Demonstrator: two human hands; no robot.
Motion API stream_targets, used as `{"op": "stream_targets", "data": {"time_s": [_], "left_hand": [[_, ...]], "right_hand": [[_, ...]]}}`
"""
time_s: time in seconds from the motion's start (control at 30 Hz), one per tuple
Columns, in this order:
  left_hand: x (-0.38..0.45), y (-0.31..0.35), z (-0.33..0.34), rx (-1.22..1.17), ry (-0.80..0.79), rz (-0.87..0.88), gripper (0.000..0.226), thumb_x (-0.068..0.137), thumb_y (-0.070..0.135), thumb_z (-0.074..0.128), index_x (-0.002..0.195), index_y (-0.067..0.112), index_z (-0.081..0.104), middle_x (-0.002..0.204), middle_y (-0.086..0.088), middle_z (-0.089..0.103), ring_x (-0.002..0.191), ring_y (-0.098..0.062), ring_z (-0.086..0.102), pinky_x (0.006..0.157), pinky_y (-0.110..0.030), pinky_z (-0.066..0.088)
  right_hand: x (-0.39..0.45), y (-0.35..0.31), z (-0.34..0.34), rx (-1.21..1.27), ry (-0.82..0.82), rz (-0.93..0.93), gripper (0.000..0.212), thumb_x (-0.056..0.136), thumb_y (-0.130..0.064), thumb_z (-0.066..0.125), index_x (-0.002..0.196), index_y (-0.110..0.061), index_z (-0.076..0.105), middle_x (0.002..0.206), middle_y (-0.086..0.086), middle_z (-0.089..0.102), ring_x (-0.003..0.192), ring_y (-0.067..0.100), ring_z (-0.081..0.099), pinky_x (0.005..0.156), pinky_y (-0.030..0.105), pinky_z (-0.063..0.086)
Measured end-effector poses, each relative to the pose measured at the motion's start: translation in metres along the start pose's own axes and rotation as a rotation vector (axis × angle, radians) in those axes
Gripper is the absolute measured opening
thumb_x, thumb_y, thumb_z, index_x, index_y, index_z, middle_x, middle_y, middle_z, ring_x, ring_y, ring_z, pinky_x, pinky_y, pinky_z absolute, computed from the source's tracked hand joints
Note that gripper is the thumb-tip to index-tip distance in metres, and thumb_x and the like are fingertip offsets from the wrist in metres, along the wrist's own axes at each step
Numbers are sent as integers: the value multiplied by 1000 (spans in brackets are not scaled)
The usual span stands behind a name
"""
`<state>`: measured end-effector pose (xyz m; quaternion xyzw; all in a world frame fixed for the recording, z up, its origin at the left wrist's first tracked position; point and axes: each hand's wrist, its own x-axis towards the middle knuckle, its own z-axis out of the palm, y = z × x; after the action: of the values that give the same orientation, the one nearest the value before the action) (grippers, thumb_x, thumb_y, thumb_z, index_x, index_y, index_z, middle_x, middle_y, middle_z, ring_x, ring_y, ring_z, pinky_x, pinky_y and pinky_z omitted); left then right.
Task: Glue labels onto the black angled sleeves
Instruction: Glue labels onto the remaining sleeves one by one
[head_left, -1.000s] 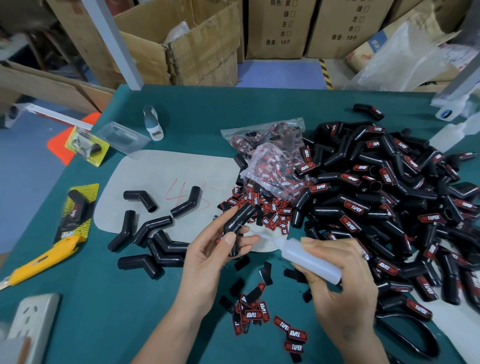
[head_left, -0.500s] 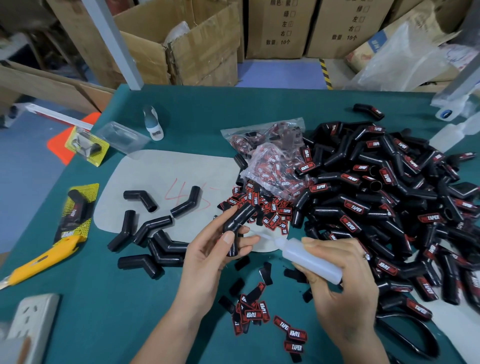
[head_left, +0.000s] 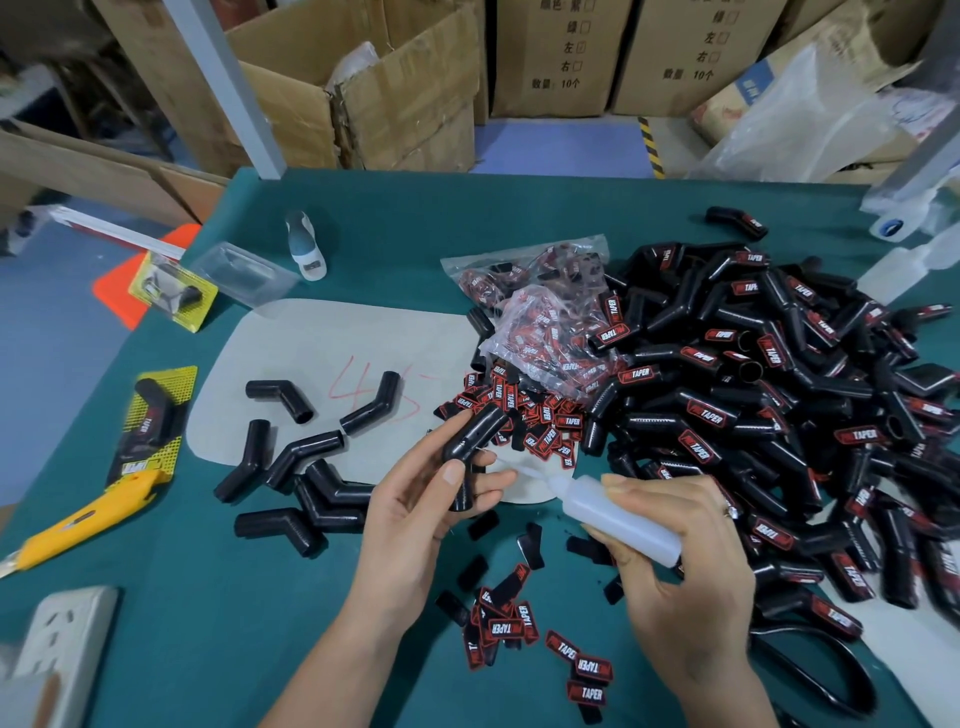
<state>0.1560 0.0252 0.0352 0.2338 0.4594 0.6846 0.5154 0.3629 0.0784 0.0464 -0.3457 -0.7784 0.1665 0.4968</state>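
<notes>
A yellow knife (head_left: 78, 525) lies at the table's (head_left: 218, 623) left edge; bare sleeves (head_left: 306, 478) sit left of the hands, a labelled heap (head_left: 779, 415) to the right, loose labels (head_left: 524, 623) between the wrists; one sleeve (head_left: 470, 447) stands tilted in the left hand (head_left: 415, 514), thumb and fingers curled round it; the right hand (head_left: 680, 566) grips a glue bottle (head_left: 618, 517), its nozzle pointing at that sleeve.
</notes>
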Motion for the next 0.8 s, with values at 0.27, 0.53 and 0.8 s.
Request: {"op": "stream_targets", "data": {"time_s": [0.27,0.53,0.8], "left_hand": [[0,-1,0,-4,0,4,44,94,30,68,137,27,69,121,-20,73,106,-37,75,85,-31,61],[0,0,3,11,-3,7,42,93,31,68,136,30,70,120,-16,74,107,-37,75,85,-30,60],[-1,1,1,14,0,8,43,93,31,68,136,30,70,121,-17,74,107,-39,75,85,-31,60]], "right_hand": [[-2,2,0,2,-3,-7,47,72,7,79,107,-17,60,110,-12,68,95,19,63,73,38,51],[-1,2,0,-4,15,-4,44,76,7,79,108,-17,60,109,-9,69,93,21,63,75,35,51],[-1,2,0,-14,27,16,42,78,6,77,108,-17,60,103,1,72,87,32,67,77,33,51]]}}
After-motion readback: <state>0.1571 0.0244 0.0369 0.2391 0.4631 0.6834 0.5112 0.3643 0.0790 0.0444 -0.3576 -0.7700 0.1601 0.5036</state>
